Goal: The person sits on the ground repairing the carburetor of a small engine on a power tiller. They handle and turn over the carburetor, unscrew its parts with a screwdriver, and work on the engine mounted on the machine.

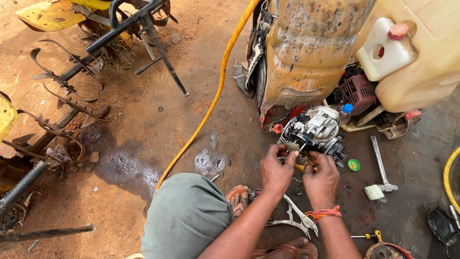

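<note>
Under both hands, the small engine [314,130] is dull grey cast metal, grimy; pliers [298,218] below are bare shiny steel, ground [143,124] rough, matt dirt.

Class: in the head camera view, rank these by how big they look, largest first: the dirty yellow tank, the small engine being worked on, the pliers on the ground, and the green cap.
1. Dirty yellow tank
2. Small engine
3. Pliers, though nearer the camera, so this ranking against the engine is unsure
4. Green cap
</note>
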